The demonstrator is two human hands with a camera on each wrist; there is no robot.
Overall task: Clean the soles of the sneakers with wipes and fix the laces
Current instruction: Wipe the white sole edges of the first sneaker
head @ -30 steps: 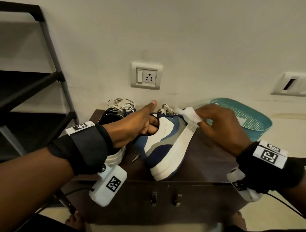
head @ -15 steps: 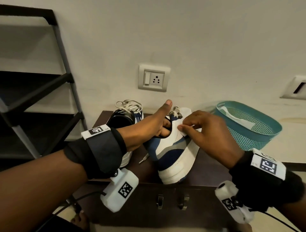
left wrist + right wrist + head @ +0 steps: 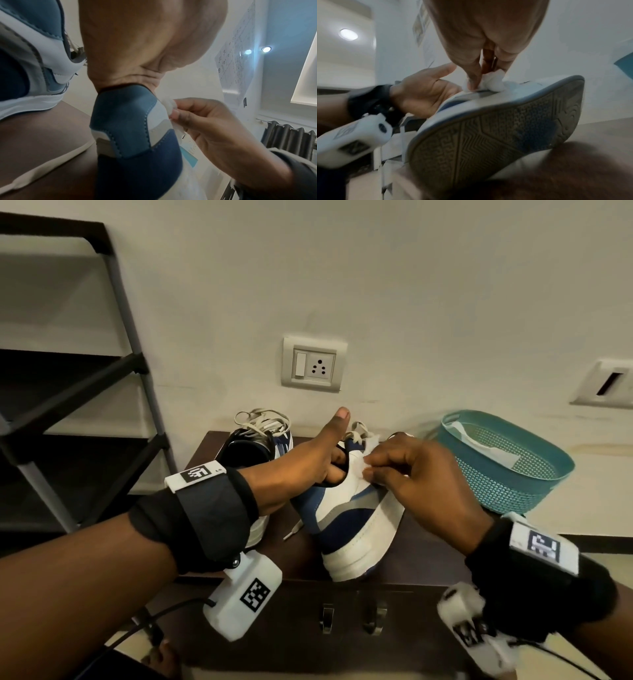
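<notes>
My left hand (image 3: 301, 463) has its fingers tucked inside the collar of the blue-and-white sneaker (image 3: 349, 518), thumb up, grip closed on it; the shoe is tipped on its side edge on the dark table (image 3: 421, 546), sole (image 3: 496, 129) facing right. My right hand (image 3: 421, 481) grip pinches a white wipe (image 3: 491, 81) against the sneaker's upper side panel. The second sneaker (image 3: 253, 446) stands behind the left wrist, laces (image 3: 262, 421) loose. A teal basket (image 3: 507, 474) sits to the right.

Wipe (image 3: 363, 470) now on sneaker's (image 3: 356, 515) side
</notes>
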